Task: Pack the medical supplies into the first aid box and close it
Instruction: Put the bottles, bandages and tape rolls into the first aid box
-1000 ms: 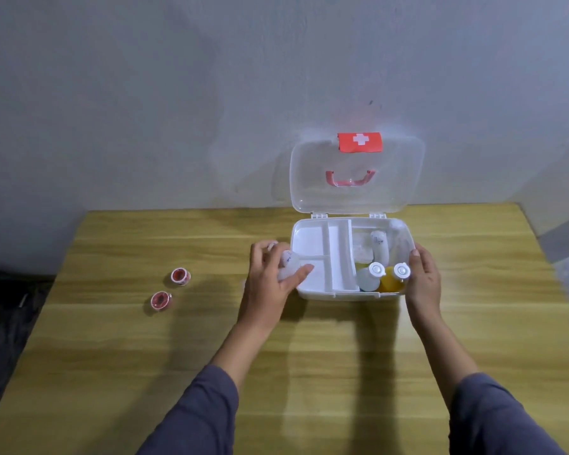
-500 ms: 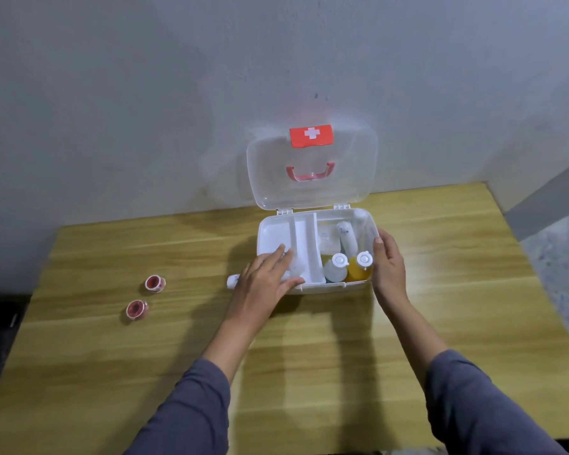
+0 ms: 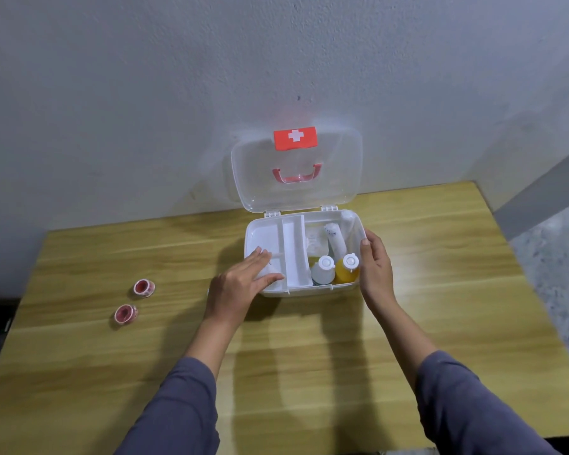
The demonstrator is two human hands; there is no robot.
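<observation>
first aid box [image 3: 276, 292] open at desk [image 3: 309, 372] back edge | left hand [image 3: 240, 284] flat over front-left compartment, grip unclear | right hand [image 3: 375, 267] open against right wall

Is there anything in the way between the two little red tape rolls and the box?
Nothing visible lies on the bare table between the tape rolls and the first aid box. Only the left hand rests over its front-left compartment.

The left hand [image 3: 240, 284] is reaching forward palm down, its fingers [image 3: 260, 257] stretched out and seemingly pressing something white beneath. The right hand [image 3: 375, 267] is standing on edge, fingers curved inward, both forearms extending from grey sleeves.
</observation>
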